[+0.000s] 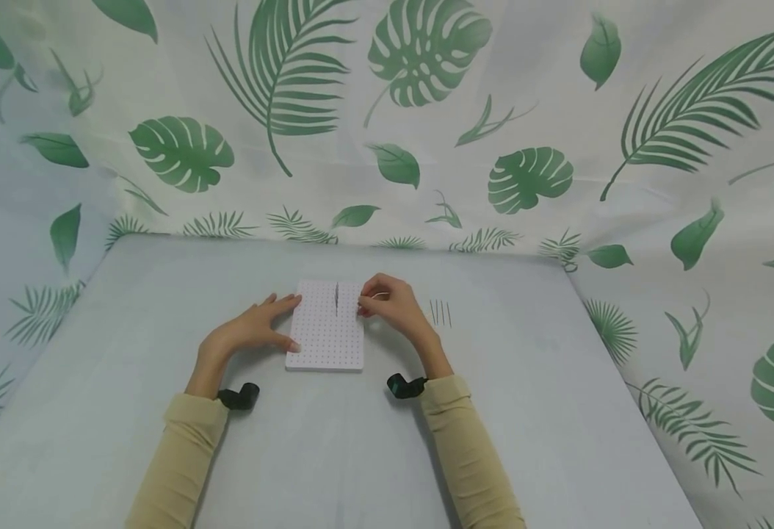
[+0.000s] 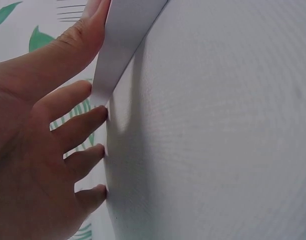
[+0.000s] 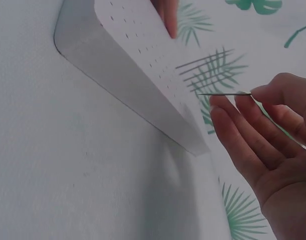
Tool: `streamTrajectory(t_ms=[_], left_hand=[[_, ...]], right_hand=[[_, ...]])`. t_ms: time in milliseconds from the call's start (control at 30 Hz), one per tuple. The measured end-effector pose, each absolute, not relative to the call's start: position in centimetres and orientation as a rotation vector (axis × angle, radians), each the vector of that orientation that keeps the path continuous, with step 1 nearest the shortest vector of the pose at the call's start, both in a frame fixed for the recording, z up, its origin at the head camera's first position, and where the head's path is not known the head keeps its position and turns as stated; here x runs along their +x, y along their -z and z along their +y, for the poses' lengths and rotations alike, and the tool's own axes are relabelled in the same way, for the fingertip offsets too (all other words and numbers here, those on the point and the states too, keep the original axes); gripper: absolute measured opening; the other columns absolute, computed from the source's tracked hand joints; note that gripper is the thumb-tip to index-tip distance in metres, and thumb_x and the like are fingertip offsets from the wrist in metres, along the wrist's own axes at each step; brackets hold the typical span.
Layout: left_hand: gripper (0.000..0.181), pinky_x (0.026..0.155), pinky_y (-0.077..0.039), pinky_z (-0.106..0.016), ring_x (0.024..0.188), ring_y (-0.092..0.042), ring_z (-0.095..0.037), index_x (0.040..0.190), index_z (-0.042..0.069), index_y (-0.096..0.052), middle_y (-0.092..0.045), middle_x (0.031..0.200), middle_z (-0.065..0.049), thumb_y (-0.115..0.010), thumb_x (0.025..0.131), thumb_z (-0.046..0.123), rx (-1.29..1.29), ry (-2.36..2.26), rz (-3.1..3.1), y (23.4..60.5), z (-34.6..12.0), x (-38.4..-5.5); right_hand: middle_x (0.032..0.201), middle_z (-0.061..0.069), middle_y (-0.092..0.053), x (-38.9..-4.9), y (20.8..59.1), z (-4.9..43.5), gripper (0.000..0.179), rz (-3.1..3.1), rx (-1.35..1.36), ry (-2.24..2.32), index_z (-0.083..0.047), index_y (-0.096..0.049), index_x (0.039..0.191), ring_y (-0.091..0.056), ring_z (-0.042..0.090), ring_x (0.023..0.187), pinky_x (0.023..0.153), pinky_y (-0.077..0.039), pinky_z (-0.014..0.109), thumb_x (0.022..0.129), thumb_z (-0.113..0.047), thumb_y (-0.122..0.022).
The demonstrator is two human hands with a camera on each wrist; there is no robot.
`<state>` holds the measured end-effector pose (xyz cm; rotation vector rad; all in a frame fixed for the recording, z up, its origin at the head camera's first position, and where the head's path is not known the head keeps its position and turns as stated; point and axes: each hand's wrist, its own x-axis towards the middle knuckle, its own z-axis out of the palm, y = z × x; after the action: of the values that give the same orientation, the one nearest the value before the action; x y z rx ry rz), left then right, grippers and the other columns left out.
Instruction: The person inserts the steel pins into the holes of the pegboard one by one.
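A white board point(image 1: 324, 345) with rows of small holes lies on the table. Several thin dark needles point(image 1: 337, 299) stand in a line in its upper part. My left hand point(image 1: 248, 327) is spread along the board's left side, thumb and fingertips touching its edge. Over the board's right edge, my right hand point(image 1: 392, 301) pinches one thin dark needle point(image 3: 225, 94) between thumb and fingers. In the right wrist view that needle points toward the board, apart from the needles standing in it. Whether its tip touches a hole cannot be told.
Several loose needles point(image 1: 440, 314) lie side by side on the white table point(image 1: 545, 411), right of my right hand. A leaf-printed curtain point(image 1: 334, 169) hangs behind the table and at both sides. Dark wrist cameras point(image 1: 405, 386) sit below each hand.
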<state>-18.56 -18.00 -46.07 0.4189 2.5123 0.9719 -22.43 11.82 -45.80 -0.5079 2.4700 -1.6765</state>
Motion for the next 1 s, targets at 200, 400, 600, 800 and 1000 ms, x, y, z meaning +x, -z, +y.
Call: streamTrajectory(t_ms=[200,400,600,800,1000], left_hand=[[0.101,0.125,0.000,-0.068,0.157,-0.002,-0.049,0.162,0.008,-0.029,-0.019,0.170,-0.019,-0.085,0.083,0.036,0.414,-0.966,2.516,46.1,-18.0,-18.6],[0.099,0.125,0.000,-0.069,0.157,-0.003,-0.049,0.162,0.008,-0.030,-0.020,0.170,-0.019,-0.084,0.084,0.035,0.418,-0.970,2.512,45.9,-17.9,-18.6],[0.099,0.125,0.000,-0.069,0.157,-0.003,-0.049,0.162,0.008,-0.030,-0.020,0.170,-0.020,-0.084,0.085,0.035,0.425,-0.963,2.514,45.8,-17.9,-18.5],[0.098,0.125,0.000,-0.069,0.157,-0.004,-0.050,0.162,0.008,-0.030,-0.021,0.169,-0.020,-0.084,0.085,0.035,0.426,-0.953,2.522,45.8,-17.9,-18.5],[0.099,0.125,0.000,-0.068,0.157,-0.003,-0.050,0.162,0.007,-0.029,-0.020,0.170,-0.020,-0.084,0.085,0.036,0.428,-0.955,2.518,45.8,-17.9,-18.5]], right_hand=[[0.099,0.021,-0.074,-22.4,45.8,10.9,0.011,2.443,-0.545,1.696,0.001,-0.067,0.101,-0.077,0.032,0.083,0.077,-0.065,0.041,0.093,-0.004,-0.073],[0.094,0.015,-0.076,-22.4,46.0,10.2,0.008,2.466,-0.603,1.697,-0.003,-0.069,0.098,-0.077,0.023,0.079,0.073,-0.065,0.034,0.092,-0.006,-0.074],[0.092,0.013,-0.077,-22.2,46.1,9.6,0.009,2.448,-0.617,1.685,-0.004,-0.070,0.097,-0.076,0.019,0.077,0.072,-0.065,0.035,0.092,-0.007,-0.076],[0.090,0.010,-0.077,-22.2,46.2,9.1,0.008,2.503,-0.666,1.605,-0.006,-0.071,0.096,-0.075,0.016,0.076,0.071,-0.063,0.028,0.091,-0.008,-0.076],[0.090,0.006,-0.077,-22.1,46.4,9.0,0.007,2.537,-0.704,1.559,-0.007,-0.071,0.095,-0.074,0.015,0.080,0.074,-0.062,0.027,0.091,-0.007,-0.077]])
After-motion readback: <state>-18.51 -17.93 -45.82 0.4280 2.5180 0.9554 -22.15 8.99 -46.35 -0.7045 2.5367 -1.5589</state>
